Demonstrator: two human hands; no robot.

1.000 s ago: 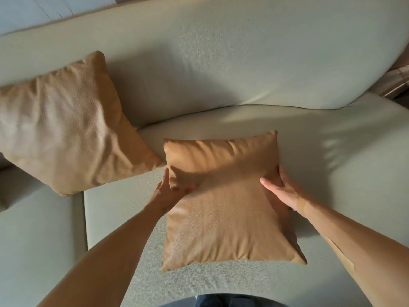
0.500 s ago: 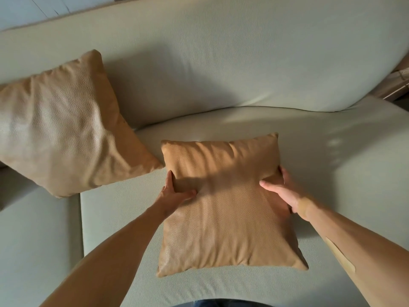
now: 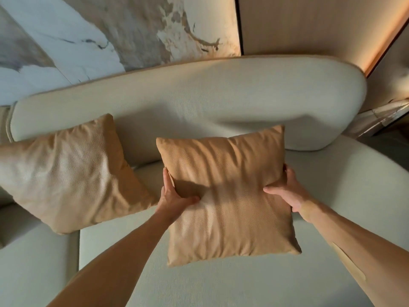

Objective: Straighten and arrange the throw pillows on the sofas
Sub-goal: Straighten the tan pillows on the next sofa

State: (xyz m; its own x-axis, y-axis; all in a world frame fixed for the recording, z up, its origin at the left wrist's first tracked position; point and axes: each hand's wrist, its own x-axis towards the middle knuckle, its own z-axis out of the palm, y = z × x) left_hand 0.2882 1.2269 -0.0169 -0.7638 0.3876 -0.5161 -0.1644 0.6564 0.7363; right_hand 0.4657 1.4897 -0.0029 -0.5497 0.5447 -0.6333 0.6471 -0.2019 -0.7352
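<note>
Tan pillow point(image 3: 228, 196) gripped at mid-height by left hand point(image 3: 174, 196) and right hand point(image 3: 287, 193), fingers curled round opposite edges, backrest point(image 3: 199, 100) directly beyond.

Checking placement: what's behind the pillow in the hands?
Behind the held pillow shows the sofa backrest; the seat lies below. The fingers of the left hand and right hand behind it are hidden.

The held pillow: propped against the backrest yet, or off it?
Cannot tell. Both hands grip the held pillow by its sides; contact with the backrest isn't visible.
</note>
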